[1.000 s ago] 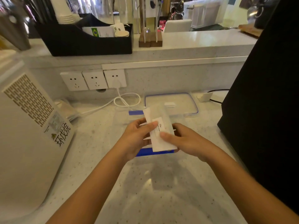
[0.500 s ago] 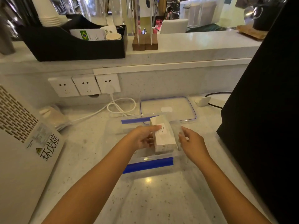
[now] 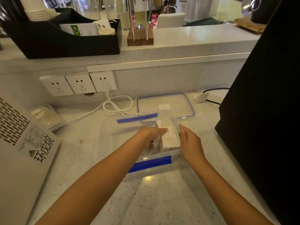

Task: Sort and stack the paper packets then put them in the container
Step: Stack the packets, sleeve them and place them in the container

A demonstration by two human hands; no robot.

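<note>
Head view, left hand: the left hand [image 3: 148,135] reaches down into the clear container [image 3: 112,125], fingers curled around the left edge of the stack of paper packets [image 3: 171,138], thumb tip lying on the top packet just left of its small printed label.
Head view, right hand: the right hand [image 3: 189,143] sits at the stack's right edge, fingers loosely bent with the tips touching the container's clear wall beside the packets; whether it truly grips anything I cannot tell.
Packets: white, stacked flat, lying between the two hands inside the container's right end, their long side running away from the fingers.
Container: a clear box with blue latch strips on its near and far rims, standing on the pale speckled counter [image 3: 162,200]; the near strip lies below both wrists.
Lid: the clear blue-edged lid [image 3: 165,105] lies flat on the counter beyond the fingertips.
Beyond the lid: a coiled white cable [image 3: 118,105] plugged into the wall sockets [image 3: 78,83].
</note>
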